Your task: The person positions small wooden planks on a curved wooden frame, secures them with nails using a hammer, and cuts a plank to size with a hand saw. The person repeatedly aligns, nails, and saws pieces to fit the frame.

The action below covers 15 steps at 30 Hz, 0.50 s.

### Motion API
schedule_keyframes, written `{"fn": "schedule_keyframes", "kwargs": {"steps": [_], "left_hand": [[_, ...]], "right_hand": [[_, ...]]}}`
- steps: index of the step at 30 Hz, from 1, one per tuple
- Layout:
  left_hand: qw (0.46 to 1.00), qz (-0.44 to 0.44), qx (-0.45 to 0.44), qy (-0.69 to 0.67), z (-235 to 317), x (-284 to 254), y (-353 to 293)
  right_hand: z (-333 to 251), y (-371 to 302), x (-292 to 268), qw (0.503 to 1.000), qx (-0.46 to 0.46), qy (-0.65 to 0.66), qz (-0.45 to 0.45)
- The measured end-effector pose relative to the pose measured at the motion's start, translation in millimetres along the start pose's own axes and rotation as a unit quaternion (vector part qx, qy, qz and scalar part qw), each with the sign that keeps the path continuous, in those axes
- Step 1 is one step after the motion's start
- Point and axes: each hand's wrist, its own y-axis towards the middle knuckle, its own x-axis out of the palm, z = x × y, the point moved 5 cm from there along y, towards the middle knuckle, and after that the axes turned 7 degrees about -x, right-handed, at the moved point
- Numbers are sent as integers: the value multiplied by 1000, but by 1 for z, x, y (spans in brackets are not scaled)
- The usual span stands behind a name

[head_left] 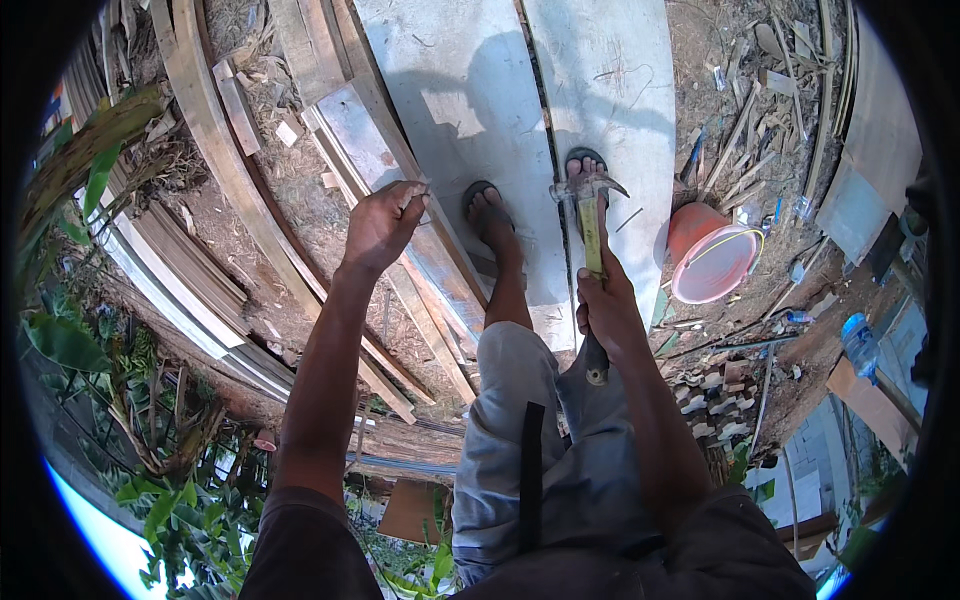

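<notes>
My right hand (612,308) is wrapped round the handle of a claw hammer (591,235). The hammer has a metal head and a worn yellow upper handle; its head points away from me, above my right foot. My left hand (385,225) is closed in a pinch, thumb against fingers, and what it holds, if anything, is too small to make out. Below that hand, in the picture, lies a long wooden plank (445,260) beside other boards; I cannot tell whether the hand touches it.
Pale flat panels (610,100) lie under my sandalled feet, with a dark gap between them. A red bucket (715,262) tips at the right, near scattered wood scraps (745,160). Long boards (215,140) stretch along the left. Farther right is a blue-capped clear plastic bottle (860,345).
</notes>
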Motion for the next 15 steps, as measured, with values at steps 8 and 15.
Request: {"fn": "schedule_keyframes", "kwargs": {"steps": [8,15], "left_hand": [[992,-57,-21,110,-10,20,36],[985,-44,-46,158,-14,24,39]], "right_hand": [[-7,-2,36,985,-69,-88,-128],[-49,16,42,939,-282,-176,-91]]}}
